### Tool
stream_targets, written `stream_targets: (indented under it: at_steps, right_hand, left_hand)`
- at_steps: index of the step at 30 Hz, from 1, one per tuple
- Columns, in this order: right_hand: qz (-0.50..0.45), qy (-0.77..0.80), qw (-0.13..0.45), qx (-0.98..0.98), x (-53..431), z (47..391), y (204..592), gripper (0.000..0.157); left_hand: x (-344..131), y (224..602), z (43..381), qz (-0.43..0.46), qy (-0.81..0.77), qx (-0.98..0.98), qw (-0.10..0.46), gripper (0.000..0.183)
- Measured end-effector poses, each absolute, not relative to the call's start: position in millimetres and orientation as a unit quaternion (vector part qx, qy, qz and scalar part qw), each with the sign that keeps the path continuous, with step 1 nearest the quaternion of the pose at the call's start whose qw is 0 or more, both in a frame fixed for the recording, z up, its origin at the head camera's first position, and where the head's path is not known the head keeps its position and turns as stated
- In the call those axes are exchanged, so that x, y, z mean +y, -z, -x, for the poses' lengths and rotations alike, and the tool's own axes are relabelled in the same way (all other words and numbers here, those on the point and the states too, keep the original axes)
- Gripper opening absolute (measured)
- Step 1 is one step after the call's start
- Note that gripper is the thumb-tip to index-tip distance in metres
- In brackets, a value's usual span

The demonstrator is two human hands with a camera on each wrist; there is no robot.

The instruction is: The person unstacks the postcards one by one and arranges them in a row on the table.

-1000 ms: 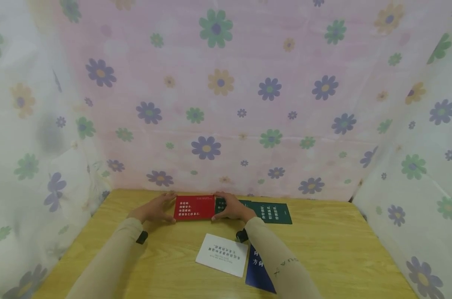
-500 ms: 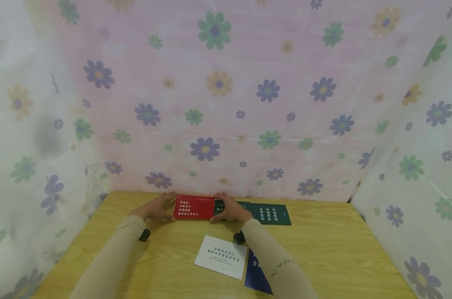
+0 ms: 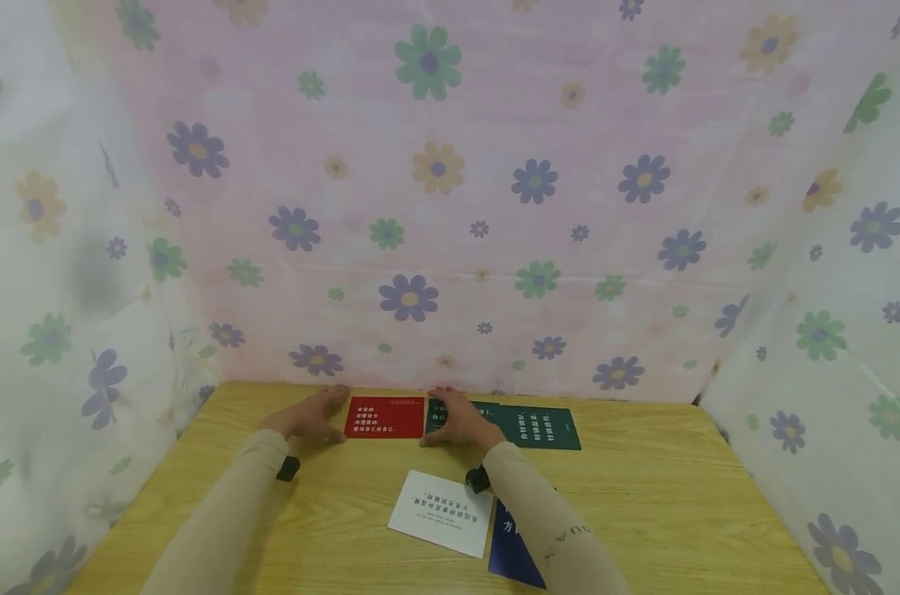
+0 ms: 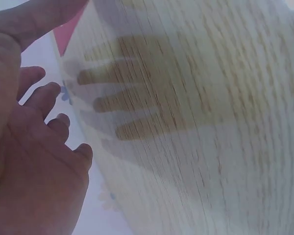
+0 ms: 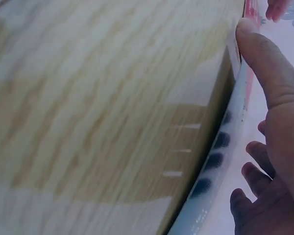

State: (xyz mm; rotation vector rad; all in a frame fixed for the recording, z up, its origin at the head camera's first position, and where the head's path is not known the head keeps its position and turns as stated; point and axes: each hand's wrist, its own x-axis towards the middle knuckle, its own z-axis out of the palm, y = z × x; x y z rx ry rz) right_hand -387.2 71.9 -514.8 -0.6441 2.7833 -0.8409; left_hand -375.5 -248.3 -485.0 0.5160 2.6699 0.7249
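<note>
A red card (image 3: 385, 417) with white lettering lies at the back of the table, between the two hands. My left hand (image 3: 307, 416) is at its left edge, thumb and fingers spread loosely; in the left wrist view the thumb (image 4: 36, 19) reaches the corner of the red card (image 4: 71, 32). My right hand (image 3: 460, 420) spans the red card's right edge, its fingers relaxed, and partly hides a dark green card (image 3: 483, 407) beneath it. Seen from the right wrist, the thumb (image 5: 257, 46) touches the near edge of the cards.
Another green card (image 3: 545, 428) continues the row to the right. Nearer the front lie a white card (image 3: 442, 512) and a dark blue card (image 3: 511, 549), the latter partly under the right sleeve. Flowered cloth (image 3: 450, 207) walls the wooden table (image 3: 665, 496) at the back and sides.
The red card has lowered slightly and now lies flatter, its far edge a little nearer me. Both hands stay almost in place, with the grip around its edges loosened.
</note>
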Motion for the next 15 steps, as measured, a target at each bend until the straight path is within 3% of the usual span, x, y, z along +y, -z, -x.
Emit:
stream_targets:
  at_steps: [6,15]
  right_hand:
    - [0.233,0.308,0.077,0.919,83.0,378.7,511.3,0.094]
    - [0.27,0.345,0.057,0.897,106.5,346.9,506.9,0.077]
  left_hand:
    - [-245.2,491.4,372.7,-0.192,-0.275,0.934,0.123,0.097]
    - [-219.9,503.3,342.3,-0.212,-0.297,0.928,0.072,0.085]
